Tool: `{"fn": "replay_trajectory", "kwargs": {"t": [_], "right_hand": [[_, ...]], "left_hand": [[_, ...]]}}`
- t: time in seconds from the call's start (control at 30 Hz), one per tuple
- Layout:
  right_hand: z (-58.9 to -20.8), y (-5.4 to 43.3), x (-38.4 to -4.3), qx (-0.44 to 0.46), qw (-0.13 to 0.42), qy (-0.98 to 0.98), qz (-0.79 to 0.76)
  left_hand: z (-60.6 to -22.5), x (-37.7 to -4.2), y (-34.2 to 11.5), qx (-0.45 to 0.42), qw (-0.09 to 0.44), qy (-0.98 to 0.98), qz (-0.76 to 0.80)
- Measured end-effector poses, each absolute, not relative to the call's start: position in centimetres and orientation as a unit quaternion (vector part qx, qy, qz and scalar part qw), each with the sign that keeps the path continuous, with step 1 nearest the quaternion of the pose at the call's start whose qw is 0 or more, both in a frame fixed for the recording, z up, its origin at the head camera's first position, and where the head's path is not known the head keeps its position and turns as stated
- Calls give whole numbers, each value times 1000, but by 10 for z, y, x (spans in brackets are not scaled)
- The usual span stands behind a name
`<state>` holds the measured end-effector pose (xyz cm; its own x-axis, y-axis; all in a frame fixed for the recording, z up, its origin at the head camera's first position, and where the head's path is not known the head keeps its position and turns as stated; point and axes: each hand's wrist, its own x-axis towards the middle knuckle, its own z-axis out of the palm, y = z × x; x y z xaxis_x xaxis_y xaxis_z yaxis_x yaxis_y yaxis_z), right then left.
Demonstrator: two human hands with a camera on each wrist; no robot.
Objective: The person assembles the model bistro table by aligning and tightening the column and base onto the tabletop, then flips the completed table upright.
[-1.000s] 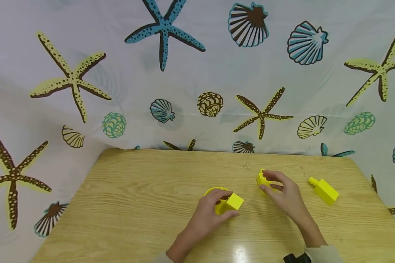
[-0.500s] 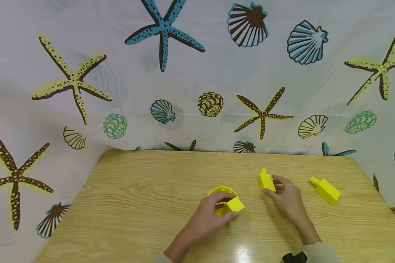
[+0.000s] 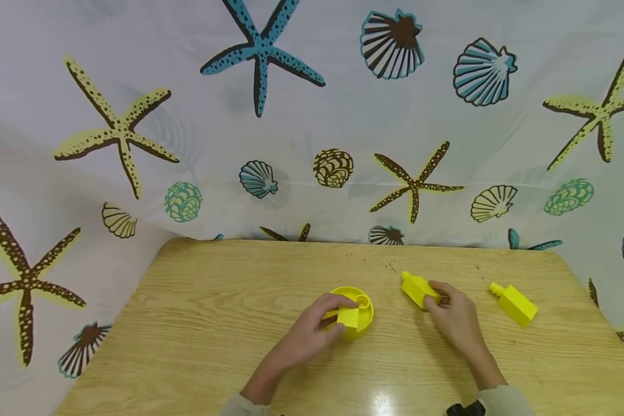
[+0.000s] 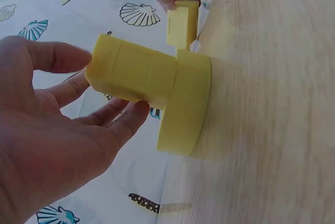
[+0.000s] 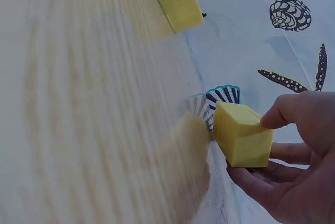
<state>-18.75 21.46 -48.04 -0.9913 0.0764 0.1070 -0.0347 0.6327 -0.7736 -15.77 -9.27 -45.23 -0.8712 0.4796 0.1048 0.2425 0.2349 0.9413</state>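
Note:
My left hand (image 3: 309, 329) holds a yellow square-sided block (image 3: 348, 318) between thumb and fingers. In the left wrist view the yellow block (image 4: 133, 72) stands in a shallow round yellow base (image 4: 187, 103) on the table. Beside the block, the base shows a small ring-shaped socket (image 3: 363, 301). To the right, my right hand (image 3: 455, 315) pinches a second yellow block (image 3: 417, 290) with a narrow round peg at its far end. This peg points up and left. In the right wrist view the second block (image 5: 243, 137) has its flat end toward the camera.
A third yellow block (image 3: 517, 305) with a peg lies on its side at the right of the wooden table (image 3: 213, 312). Behind the table hangs a white cloth (image 3: 301, 127) printed with starfish and shells.
My left hand has moved left with its block, which now stands over the near left part of the round base. My right hand has turned its block so the peg leans further left.

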Motion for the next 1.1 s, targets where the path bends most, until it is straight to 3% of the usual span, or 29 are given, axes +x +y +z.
{"fn": "replay_trajectory", "kwargs": {"t": [0.4,0.7,1.1], "right_hand": [[-474,211,-186,26,69,-857,509],[-468,206,-184,66,47,-789,608],[-465,200,-183,91,71,-809,576]], "left_hand": [[-461,-164,-92,161,16,854,494],[-465,-170,-108,145,20,801,580],[-468,-174,-121,156,55,762,626]]}}
